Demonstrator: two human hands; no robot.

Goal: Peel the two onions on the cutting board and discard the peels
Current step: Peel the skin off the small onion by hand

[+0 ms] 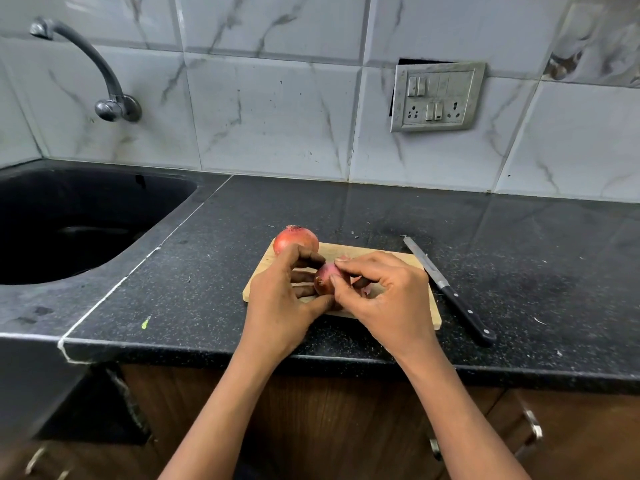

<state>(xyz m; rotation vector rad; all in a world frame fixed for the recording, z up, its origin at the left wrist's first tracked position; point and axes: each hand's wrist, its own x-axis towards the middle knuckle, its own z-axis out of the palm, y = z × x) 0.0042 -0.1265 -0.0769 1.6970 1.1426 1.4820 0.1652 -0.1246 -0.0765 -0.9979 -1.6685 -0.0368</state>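
A wooden cutting board (363, 252) lies on the black counter. One red onion (294, 239) with its skin on sits at the board's far left corner. A second, smaller onion (325, 279) is held just above the board's middle. My left hand (280, 303) grips it from the left, fingers curled round it. My right hand (384, 296) pinches the skin on its right side with thumb and fingertips. A bit of pink peel (366, 289) shows under my right palm.
A black-handled knife (450, 291) lies on the counter just right of the board, blade pointing away. A dark sink (62, 220) with a wall tap (107, 98) is at the left. The counter edge runs close below my wrists. A switch panel (436, 97) is on the tiled wall.
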